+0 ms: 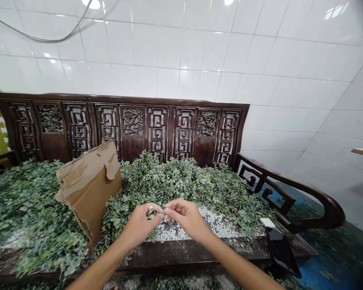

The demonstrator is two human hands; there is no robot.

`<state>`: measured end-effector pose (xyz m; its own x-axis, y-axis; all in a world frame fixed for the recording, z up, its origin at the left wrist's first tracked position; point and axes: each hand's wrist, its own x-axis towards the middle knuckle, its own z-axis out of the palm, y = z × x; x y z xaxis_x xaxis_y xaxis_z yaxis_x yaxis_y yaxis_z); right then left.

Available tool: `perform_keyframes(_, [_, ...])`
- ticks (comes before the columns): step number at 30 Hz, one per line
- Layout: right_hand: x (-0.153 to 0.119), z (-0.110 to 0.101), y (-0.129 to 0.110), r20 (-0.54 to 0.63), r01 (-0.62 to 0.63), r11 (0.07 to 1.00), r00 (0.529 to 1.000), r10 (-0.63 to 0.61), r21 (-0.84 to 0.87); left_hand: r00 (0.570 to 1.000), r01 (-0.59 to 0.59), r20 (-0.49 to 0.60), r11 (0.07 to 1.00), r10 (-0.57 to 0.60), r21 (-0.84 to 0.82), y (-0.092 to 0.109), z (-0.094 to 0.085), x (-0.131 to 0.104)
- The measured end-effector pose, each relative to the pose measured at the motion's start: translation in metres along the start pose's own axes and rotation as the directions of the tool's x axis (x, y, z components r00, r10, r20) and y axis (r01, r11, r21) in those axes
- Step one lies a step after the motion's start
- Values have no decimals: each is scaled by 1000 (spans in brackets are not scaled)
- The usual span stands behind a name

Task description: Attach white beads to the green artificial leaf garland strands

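My left hand (144, 222) pinches a small green leafy sprig (150, 211), part of which shows between thumb and forefinger. Close against it, my right hand (183, 217) has its thumb and fingertips pressed together at the sprig's end; exactly what they grip there is too small to make out. Both hands are above the front of a dark wooden bench. Behind them lies a large heap of green leafy sprigs (175, 177). Small white pieces (211, 223) are scattered on the seat below and right of the hands.
A torn cardboard sheet (93, 193) stands upright among the greenery on the left. The carved bench back (133, 145) runs along a white tiled wall (193, 52). A black phone-like device (281, 247) lies at the right, near the curved armrest (317, 201). More sprigs cover the floor.
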<state>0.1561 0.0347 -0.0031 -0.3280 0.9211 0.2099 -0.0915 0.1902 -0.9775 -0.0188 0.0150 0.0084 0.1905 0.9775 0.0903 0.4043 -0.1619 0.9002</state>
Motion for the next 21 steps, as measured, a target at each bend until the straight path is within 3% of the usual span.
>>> perform_keyframes(4, [0, 1, -3, -76, 15, 1000, 997, -17, -27, 998, -58, -33, 997, 60, 55, 7, 1, -2])
perform_keyframes(8, [0, 3, -1, -110, -32, 999, 993, 30, -16, 996, -75, -38, 997, 75, 9, 4, 5, -1])
perform_keyframes(17, [-2, 5, -3, -30, -23, 999, 999, 23, 22, 991, -109, -73, 994, 109, 6, 6, 6, -1])
perform_keyframes(21, [-2, 8, -2, -71, -6, 1000, 997, 6, 12, 991, -89, -103, 996, 87, -14, 8, 6, -1])
